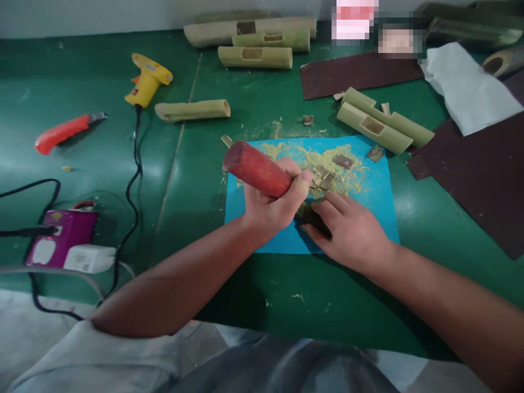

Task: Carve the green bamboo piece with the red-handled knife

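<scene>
The left hand [276, 199] clenched a red handle [258, 170]. Beside it, the right hand [354, 228] gripped a dark piece [314, 218] slanting rightward.

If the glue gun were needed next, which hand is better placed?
Probably the left hand: the glue gun lies on that side, farther from the right hand, which holds a dark piece. The left must first release its red handle.

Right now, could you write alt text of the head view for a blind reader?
A left hand grips a red handle while the right hand holds a dark piece over a blue sheet strewn with shavings. Around them on the green table lie bamboo tubes, a yellow glue gun and a red cutter.
</scene>
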`<action>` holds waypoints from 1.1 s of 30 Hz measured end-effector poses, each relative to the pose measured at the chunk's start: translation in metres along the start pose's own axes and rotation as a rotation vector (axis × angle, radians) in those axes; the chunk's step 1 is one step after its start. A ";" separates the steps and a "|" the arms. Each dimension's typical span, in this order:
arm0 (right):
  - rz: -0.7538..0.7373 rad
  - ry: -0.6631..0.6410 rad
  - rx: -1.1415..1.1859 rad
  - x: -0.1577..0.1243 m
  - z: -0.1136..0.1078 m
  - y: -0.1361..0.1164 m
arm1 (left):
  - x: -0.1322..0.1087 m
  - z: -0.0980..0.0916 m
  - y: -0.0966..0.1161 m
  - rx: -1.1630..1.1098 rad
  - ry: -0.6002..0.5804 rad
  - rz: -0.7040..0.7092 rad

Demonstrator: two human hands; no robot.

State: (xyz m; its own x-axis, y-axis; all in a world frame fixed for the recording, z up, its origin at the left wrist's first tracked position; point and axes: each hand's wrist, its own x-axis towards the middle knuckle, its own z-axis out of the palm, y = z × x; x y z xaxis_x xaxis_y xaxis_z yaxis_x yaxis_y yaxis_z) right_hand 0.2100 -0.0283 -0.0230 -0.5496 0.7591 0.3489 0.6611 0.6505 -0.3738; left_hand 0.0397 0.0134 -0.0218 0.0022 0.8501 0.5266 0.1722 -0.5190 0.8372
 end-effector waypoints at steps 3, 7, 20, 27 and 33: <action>-0.035 0.030 -0.024 0.000 0.001 0.000 | 0.000 0.001 -0.001 0.018 -0.008 -0.008; -0.055 0.036 -0.055 0.000 0.001 0.000 | -0.001 0.003 -0.002 0.035 -0.022 0.045; -0.070 0.007 -0.039 0.002 0.001 0.002 | 0.005 0.004 0.002 0.100 -0.089 0.034; 0.000 -0.059 0.021 0.004 -0.003 0.000 | 0.002 0.004 0.008 0.003 0.027 -0.112; 0.048 -0.101 0.005 0.003 -0.004 -0.003 | 0.005 0.008 0.002 0.008 0.052 -0.092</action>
State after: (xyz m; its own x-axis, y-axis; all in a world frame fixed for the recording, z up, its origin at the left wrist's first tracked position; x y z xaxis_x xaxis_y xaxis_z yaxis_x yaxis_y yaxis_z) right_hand 0.2086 -0.0287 -0.0174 -0.5665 0.7876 0.2424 0.6853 0.6137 -0.3922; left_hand 0.0479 0.0177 -0.0184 -0.0656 0.8883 0.4546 0.1773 -0.4380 0.8813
